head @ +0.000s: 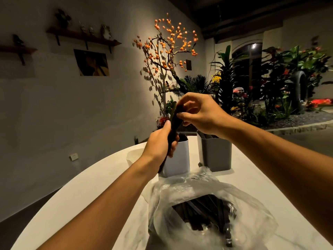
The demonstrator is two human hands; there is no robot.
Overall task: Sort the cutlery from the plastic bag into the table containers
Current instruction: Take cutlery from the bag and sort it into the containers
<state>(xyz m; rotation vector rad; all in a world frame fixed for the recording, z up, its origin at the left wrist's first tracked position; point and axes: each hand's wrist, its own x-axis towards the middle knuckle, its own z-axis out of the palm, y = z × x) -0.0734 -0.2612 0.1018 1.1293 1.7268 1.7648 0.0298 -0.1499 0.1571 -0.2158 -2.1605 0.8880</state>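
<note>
L hand (160, 141) grips a bundle of dark cutlery (173, 123) held upright above the white bin (178, 159); R hand (200, 114) pinches its top w/ fingers (180, 115). Grey bin (216, 152) just beside the white one, near desk (90, 186) far edge. Clear bag (207, 204) w/ more dark cutlery at near edge.

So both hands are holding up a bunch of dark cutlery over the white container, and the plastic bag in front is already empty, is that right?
Not quite: the plastic bag is not empty. The head view shows dark cutlery pieces inside it. The rest stands: left hand and right hand hold the dark bunch above the white container.
</note>
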